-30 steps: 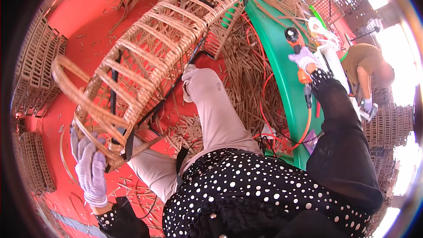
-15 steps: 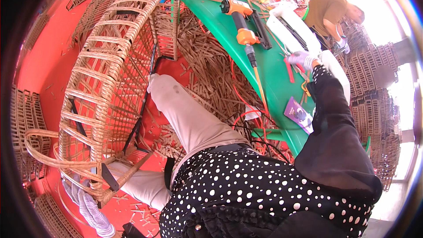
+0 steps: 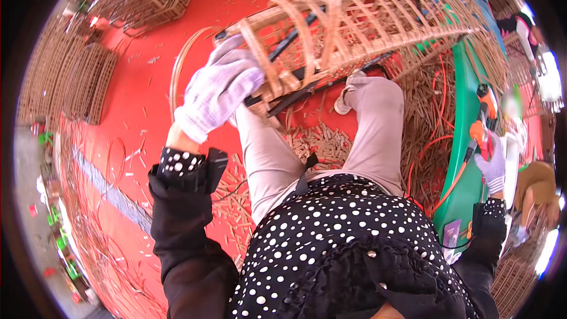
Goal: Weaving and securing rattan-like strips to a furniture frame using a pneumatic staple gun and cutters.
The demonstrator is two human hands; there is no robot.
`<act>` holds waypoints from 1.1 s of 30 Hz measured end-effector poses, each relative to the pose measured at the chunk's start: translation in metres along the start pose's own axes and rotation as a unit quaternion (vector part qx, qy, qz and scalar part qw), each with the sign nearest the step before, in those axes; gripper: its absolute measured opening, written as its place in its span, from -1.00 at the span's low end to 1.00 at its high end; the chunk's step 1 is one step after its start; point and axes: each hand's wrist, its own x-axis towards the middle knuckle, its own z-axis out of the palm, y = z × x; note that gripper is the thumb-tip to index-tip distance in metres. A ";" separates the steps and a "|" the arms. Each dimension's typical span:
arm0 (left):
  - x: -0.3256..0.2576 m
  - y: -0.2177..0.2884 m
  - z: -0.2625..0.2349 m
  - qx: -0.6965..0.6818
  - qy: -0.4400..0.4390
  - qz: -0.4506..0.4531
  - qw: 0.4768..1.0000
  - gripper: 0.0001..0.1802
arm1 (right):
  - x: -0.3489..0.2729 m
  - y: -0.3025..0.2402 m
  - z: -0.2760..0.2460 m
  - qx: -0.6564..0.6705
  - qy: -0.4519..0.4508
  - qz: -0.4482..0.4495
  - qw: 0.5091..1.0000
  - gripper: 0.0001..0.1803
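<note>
A: Left hand (image 3: 217,88) status?

B: Gloved, fingers curled over the near end of the wicker frame (image 3: 354,23), clamped on a rattan rib next to the black metal bars (image 3: 307,85). Frame is tilted, resting over the person's knees and running up and right from there.

A: Right hand (image 3: 493,165)?

B: Also gloved, far right, at the orange power drill (image 3: 481,124) on the green slide-like board (image 3: 466,183). Fingers look closed around the drill's grip, but it's small and warped at the rim, so I can't tell for sure.

A: Surroundings?

B: Red floor (image 3: 147,82). Short cut rattan sticks (image 3: 322,139) piled between the legs, loose cane strips under the frame. Orange cable (image 3: 437,147) loops beside the board. Stacked woven panels (image 3: 77,82) at left, well apart from both hands.
</note>
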 end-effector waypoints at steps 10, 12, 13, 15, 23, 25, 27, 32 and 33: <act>-0.004 -0.005 0.010 -0.062 0.040 -0.025 0.997 -0.74 | 0.063 -0.314 0.111 -0.182 -0.042 -0.537 0.822 -0.37; -0.004 -0.007 0.011 -0.080 0.041 -0.033 0.995 -0.73 | 0.068 -0.328 0.118 -0.204 -0.052 -0.539 0.816 -0.39; -0.004 -0.007 0.011 -0.084 0.052 -0.024 0.995 -0.73 | 0.070 -0.331 0.120 -0.231 -0.058 -0.535 0.811 -0.38; -0.004 -0.008 0.013 -0.097 0.078 -0.007 0.992 -0.75 | 0.073 -0.334 0.121 -0.246 -0.072 -0.524 0.812 -0.35; -0.007 -0.012 0.019 -0.102 0.092 0.003 0.991 -0.77 | 0.093 -0.341 0.132 -0.286 -0.043 -0.617 0.732 -0.43; -0.006 -0.006 0.015 -0.105 0.098 -0.011 0.990 -0.78 | 0.093 -0.344 0.132 -0.281 -0.049 -0.617 0.733 -0.47; -0.004 0.008 0.007 -0.077 0.102 -0.039 0.991 -0.80 | 0.088 -0.345 0.129 -0.268 -0.034 -0.613 0.743 -0.58; -0.034 0.066 -0.051 -0.190 0.124 -0.117 0.967 -0.73 | 0.066 -0.296 0.099 -0.157 -0.014 -0.561 0.813 -0.47; -0.035 0.065 -0.059 -0.162 0.224 -0.076 0.958 -0.74 | 0.067 -0.272 0.089 -0.160 -0.038 -0.500 0.850 -0.45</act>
